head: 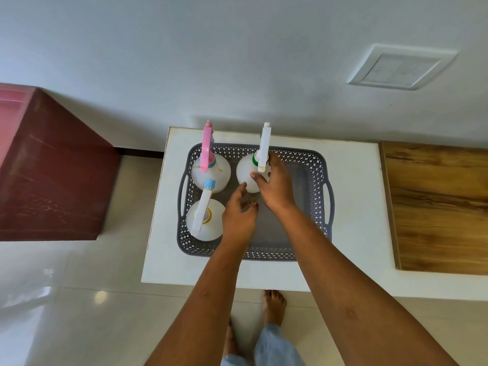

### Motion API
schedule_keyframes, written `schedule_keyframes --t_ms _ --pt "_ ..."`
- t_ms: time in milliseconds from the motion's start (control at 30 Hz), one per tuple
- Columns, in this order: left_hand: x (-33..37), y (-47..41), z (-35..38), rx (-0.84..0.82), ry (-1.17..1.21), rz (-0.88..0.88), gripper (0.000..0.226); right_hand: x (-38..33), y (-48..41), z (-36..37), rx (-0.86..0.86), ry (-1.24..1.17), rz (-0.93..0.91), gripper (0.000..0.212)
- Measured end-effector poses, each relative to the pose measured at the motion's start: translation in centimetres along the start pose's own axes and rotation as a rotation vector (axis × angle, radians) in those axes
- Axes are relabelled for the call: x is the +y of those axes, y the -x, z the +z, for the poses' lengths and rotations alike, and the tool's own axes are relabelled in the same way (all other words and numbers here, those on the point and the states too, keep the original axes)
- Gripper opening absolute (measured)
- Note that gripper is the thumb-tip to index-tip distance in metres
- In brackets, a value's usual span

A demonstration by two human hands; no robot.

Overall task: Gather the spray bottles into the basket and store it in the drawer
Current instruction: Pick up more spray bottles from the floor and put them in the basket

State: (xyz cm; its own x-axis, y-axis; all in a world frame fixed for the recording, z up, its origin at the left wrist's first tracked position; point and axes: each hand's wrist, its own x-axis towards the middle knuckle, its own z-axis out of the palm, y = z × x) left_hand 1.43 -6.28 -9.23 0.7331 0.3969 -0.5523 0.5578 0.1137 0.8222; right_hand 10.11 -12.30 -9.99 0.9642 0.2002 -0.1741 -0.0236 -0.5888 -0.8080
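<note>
Left hand (239,212) hovers, grip open; right hand (274,184) grips white-nozzle bottle (249,171) inside basket (320,180). Risk: releasing tilted, bottle tips against pink-nozzle bottle (211,171).

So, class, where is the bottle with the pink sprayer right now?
Head view: the pink-sprayer bottle stands upright in the grey basket's far-left corner, beside the white-sprayer bottle.

both arms outstretched, left hand (239,215) loose, right hand (274,184) curled
</note>
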Motion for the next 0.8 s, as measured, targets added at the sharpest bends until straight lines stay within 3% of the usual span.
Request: schedule_keyframes --t_ms 200,800 --pt "-0.5 1.1 -0.2 0.000 0.029 -0.012 0.052 0.9 1.1 -0.7 0.030 0.029 0.027 0.078" --pt "-3.4 7.7 0.0 -0.135 -0.150 0.021 0.041 3.5 10.9 -2.5 0.068 0.041 0.149 0.061"
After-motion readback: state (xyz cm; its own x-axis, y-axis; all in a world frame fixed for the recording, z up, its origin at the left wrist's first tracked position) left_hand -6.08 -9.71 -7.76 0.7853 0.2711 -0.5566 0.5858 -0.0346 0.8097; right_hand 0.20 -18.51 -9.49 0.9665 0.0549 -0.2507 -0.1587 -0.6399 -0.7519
